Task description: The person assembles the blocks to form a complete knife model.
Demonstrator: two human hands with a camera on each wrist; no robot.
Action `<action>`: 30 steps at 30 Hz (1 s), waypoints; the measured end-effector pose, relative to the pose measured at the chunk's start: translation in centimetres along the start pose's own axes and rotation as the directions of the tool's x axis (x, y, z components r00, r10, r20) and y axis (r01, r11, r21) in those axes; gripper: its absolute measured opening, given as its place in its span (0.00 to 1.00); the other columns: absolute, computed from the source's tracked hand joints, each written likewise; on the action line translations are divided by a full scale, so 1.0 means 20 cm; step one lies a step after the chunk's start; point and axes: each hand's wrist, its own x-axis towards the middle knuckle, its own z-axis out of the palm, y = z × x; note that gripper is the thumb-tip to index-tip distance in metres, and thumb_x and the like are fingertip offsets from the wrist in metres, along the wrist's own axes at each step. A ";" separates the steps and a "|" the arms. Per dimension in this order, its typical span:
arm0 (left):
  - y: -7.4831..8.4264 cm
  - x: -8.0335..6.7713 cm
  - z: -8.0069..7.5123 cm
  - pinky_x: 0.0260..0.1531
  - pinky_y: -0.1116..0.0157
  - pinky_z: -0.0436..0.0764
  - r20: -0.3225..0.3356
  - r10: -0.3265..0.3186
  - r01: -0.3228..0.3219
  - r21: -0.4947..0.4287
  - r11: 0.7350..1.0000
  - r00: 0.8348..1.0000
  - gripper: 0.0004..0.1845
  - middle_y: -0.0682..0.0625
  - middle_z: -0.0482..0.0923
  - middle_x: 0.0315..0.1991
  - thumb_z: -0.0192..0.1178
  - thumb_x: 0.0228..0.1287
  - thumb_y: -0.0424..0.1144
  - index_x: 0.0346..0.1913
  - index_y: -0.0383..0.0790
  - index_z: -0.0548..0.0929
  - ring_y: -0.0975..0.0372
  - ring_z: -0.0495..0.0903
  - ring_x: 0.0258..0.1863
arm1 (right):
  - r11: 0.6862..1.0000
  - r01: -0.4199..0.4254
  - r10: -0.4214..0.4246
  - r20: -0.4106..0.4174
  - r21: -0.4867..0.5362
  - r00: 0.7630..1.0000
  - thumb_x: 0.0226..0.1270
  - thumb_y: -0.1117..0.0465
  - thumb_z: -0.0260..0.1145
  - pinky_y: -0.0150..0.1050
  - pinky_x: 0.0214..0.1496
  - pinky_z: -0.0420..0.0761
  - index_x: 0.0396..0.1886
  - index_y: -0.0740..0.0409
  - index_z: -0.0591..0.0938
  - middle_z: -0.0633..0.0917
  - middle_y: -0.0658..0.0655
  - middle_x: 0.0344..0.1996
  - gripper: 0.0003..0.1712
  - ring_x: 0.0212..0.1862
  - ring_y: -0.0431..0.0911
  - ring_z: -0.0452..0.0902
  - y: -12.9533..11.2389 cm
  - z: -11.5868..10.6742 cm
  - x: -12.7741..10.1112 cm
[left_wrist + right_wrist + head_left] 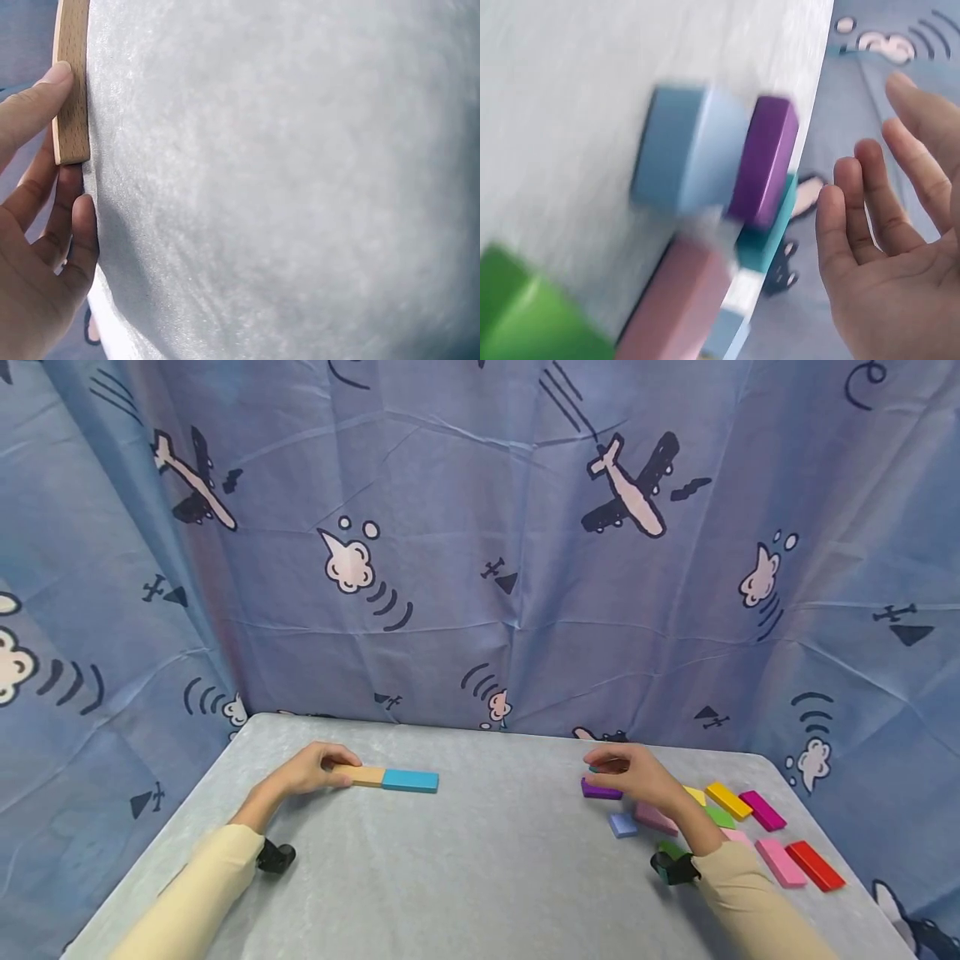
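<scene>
My left hand (318,769) lies at the back left of the grey table (480,877) and pinches the near end of a flat wooden block (365,775). That block lies end to end with a blue block (410,781). In the left wrist view my thumb (34,105) presses the wooden block's (73,82) edge, with the other fingers at its end. My right hand (628,774) hovers over a purple block (600,791) and a teal block (595,768). The blurred right wrist view shows its fingers (870,195) spread and holding nothing, beside the purple block (765,161).
Several coloured blocks lie scattered at the right: light blue (622,824), mauve (655,818), green (720,816), yellow (727,799), magenta (762,810), pink (780,862) and red (815,866). A blue curtain with plane prints (480,568) closes in the table at the back and sides.
</scene>
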 end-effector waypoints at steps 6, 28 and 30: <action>0.00 0.00 0.00 0.39 0.60 0.73 0.011 -0.020 0.021 -0.018 1.000 1.000 0.14 0.48 0.81 0.39 0.68 0.54 0.32 0.45 0.36 0.84 0.55 0.76 0.38 | 0.999 -0.030 0.030 0.026 0.016 0.999 0.54 0.60 0.73 0.48 0.50 0.73 0.49 0.69 0.79 0.79 0.67 0.47 0.26 0.47 0.62 0.74 0.08 -0.05 -0.04; 0.00 -0.01 0.00 0.39 0.58 0.73 0.007 -0.014 0.014 -0.020 1.000 1.000 0.14 0.46 0.81 0.39 0.69 0.53 0.33 0.45 0.35 0.84 0.53 0.76 0.39 | 0.976 -0.113 0.120 0.028 -0.186 0.992 0.50 0.62 0.75 0.48 0.47 0.75 0.44 0.58 0.85 0.82 0.57 0.41 0.19 0.42 0.52 0.74 0.16 -0.02 -0.02; 0.00 -0.01 0.01 0.39 0.59 0.73 0.010 -0.010 0.011 -0.020 1.000 1.000 0.14 0.46 0.81 0.39 0.68 0.54 0.33 0.45 0.35 0.83 0.54 0.76 0.38 | 0.973 -0.118 0.126 0.027 -0.196 0.992 0.50 0.63 0.75 0.48 0.46 0.75 0.44 0.58 0.85 0.82 0.56 0.40 0.18 0.41 0.51 0.74 0.17 -0.02 -0.02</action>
